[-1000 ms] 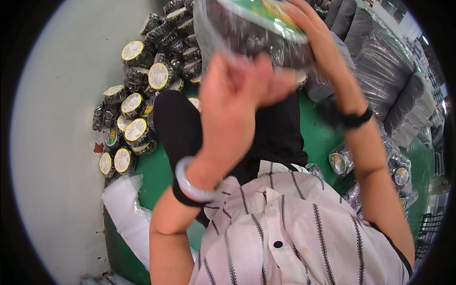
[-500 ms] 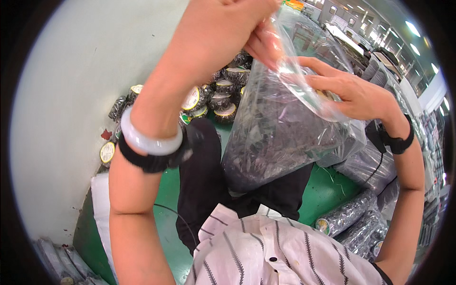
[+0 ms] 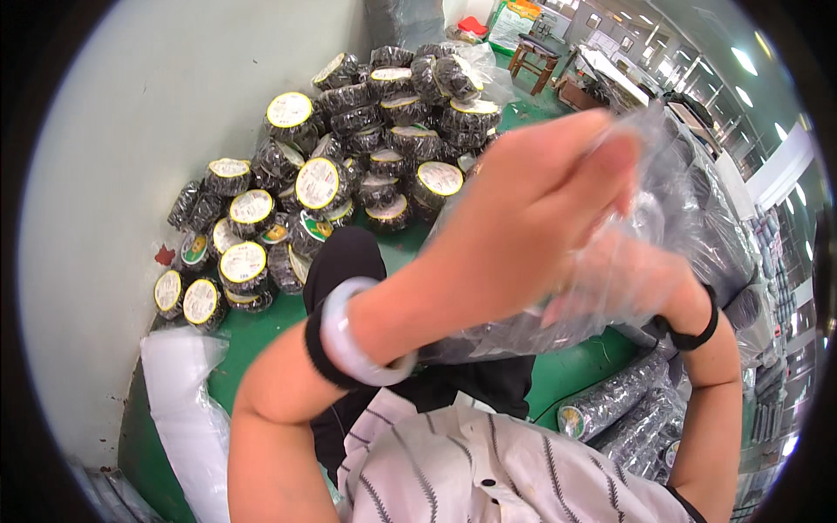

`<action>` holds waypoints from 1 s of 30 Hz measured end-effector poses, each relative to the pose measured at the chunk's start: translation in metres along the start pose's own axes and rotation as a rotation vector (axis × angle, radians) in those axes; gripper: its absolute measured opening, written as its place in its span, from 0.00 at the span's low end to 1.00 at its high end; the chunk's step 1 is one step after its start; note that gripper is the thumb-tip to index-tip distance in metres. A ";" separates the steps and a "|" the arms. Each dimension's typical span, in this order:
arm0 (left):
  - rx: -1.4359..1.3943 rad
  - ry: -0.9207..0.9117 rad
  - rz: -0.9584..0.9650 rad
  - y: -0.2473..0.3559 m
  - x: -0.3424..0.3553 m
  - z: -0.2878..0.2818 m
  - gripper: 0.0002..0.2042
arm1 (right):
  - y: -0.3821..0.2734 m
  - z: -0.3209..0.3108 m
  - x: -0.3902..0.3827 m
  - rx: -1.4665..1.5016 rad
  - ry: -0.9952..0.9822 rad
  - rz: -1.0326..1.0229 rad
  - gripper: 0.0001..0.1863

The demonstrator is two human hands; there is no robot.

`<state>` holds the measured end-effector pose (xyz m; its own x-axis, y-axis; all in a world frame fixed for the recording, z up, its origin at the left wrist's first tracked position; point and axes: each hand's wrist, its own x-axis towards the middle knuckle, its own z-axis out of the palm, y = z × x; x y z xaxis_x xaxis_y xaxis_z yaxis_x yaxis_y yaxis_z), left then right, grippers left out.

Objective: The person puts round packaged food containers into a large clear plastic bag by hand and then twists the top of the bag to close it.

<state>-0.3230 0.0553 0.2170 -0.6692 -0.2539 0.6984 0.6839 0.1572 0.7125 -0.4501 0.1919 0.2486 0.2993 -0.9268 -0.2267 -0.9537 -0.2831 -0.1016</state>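
Note:
A large clear plastic bag (image 3: 667,187) with dark contents stands between my knees, its upper part bunched up. My left hand (image 3: 532,205), with a pale bangle and a black band at the wrist, is closed on the bag's gathered top. Lower and to the right, my right hand (image 3: 623,275) is curled round the bunched plastic, seen partly through the film. Both hands are somewhat blurred. My left hand and forearm hide much of the bag.
Several plastic-wrapped black rolls with round, yellow-rimmed labels (image 3: 316,183) are heaped by the pale wall (image 3: 131,174). White plastic sheeting (image 3: 183,410) lies at the left. Longer wrapped rolls (image 3: 615,397) lie at my right. A wooden stool (image 3: 534,63) stands farther back.
My left hand has come down and to the right with the bag's top. The opened-out bag is now bunched between my hands, and my right hand has moved lower.

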 end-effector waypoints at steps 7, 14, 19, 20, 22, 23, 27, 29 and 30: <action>0.043 0.283 -0.088 -0.038 -0.012 -0.006 0.11 | 0.010 0.022 0.028 -0.207 0.156 -0.030 0.29; 0.951 0.227 -0.120 -0.062 -0.009 -0.016 0.12 | 0.016 -0.079 -0.052 0.041 0.172 0.552 0.29; 1.461 -0.107 0.053 -0.075 -0.003 0.036 0.04 | 0.038 0.092 -0.016 0.290 0.960 0.432 0.24; 1.449 -0.110 0.093 -0.078 -0.009 0.038 0.04 | 0.027 0.087 0.003 0.481 0.983 0.589 0.24; 1.512 -0.264 0.085 -0.082 -0.010 0.042 0.05 | 0.039 0.062 0.015 1.357 1.065 0.390 0.24; 1.480 -0.285 0.080 -0.083 -0.010 0.041 0.05 | 0.039 0.056 0.018 1.480 1.110 0.323 0.27; 0.620 0.154 -0.058 -0.074 -0.006 0.027 0.10 | 0.057 0.075 0.038 2.318 1.397 -0.202 0.23; -0.143 0.524 -0.260 -0.056 0.006 0.029 0.14 | 0.075 0.092 0.035 2.480 1.111 -0.675 0.20; -0.499 0.693 -0.401 -0.044 0.013 0.033 0.17 | 0.083 0.098 0.036 2.447 1.010 -0.739 0.19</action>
<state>-0.3707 0.0764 0.1971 -0.6693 -0.7367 0.0966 0.5927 -0.4509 0.6674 -0.5151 0.1595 0.1373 -0.3403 -0.8545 0.3924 0.8569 -0.4536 -0.2447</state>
